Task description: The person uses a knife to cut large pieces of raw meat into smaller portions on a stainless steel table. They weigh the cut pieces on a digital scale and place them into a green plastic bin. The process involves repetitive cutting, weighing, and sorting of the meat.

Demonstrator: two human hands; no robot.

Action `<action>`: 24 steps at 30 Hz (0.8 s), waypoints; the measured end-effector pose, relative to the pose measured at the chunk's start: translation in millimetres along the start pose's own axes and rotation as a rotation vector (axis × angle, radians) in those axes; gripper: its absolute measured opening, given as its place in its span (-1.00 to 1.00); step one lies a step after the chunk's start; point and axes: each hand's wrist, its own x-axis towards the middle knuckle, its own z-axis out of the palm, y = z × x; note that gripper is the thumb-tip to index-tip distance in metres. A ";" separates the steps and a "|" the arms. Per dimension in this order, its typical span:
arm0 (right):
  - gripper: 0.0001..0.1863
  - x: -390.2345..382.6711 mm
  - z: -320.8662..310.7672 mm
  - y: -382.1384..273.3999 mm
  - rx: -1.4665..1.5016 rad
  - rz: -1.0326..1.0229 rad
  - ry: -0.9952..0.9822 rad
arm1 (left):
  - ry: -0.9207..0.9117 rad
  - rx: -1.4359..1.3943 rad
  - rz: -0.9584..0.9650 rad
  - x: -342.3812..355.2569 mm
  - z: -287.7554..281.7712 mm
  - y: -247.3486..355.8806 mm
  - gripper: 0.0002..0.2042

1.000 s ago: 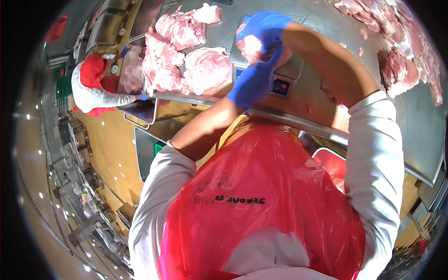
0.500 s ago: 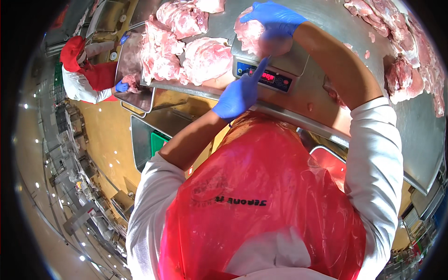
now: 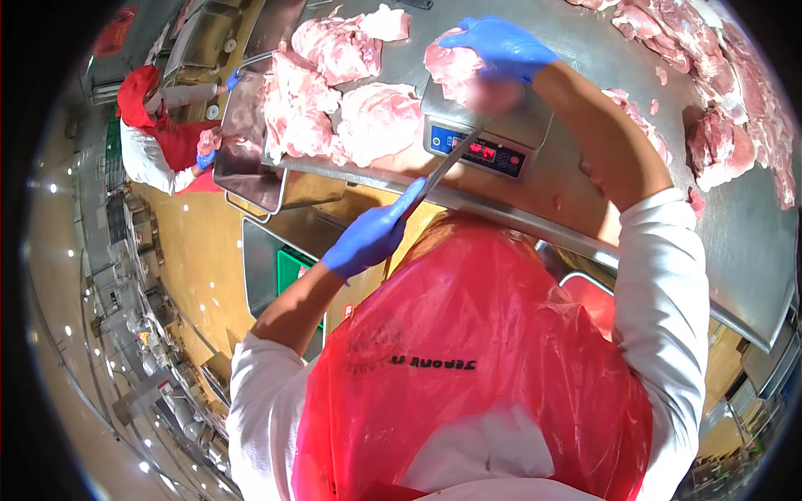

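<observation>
My left hand [image 3: 376, 234] is closed around the handle of a knife [image 3: 449, 160], in front of the table edge. The blade slants up and to the right, crossing in front of the scale's panel. My right hand [image 3: 505, 48], gloved in blue like the left, grips a pale pink piece of raw meat [image 3: 451, 71] on the scale [image 3: 522, 129]. Part of that meat is under my palm and its near end is blurred. Red digits glow on the scale's panel.
Several large raw meat pieces [image 3: 380, 125] lie left of the scale; a long heap of meat [image 3: 727, 92] lies at the right. A metal bin [image 3: 251, 179] stands off the table's left end. Beside it, a co-worker [image 3: 159, 125] in red holds a meat piece. A green crate [image 3: 291, 271] is below.
My left hand has drawn back down and left from the scale panel, and the knife blade now shows plainly. My right hand stays on the meat. The co-worker's meat piece has risen from the bin.
</observation>
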 end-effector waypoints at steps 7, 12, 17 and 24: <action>-0.65 -102.2 47.2 -21.9 0.270 0.452 0.529 | 0.097 -0.280 -0.112 -23.4 -45.5 26.7 -0.35; -0.83 -101.0 80.8 -10.2 0.140 0.436 0.684 | 0.385 -0.157 0.201 50.8 -45.3 49.2 -0.34; -0.87 -108.0 74.8 -21.0 0.148 0.507 0.609 | 0.308 -0.100 0.104 142.6 -31.5 74.8 -0.34; -0.87 -116.7 78.1 -19.1 0.165 0.489 0.697 | 0.417 0.133 0.258 193.9 14.6 64.9 -0.23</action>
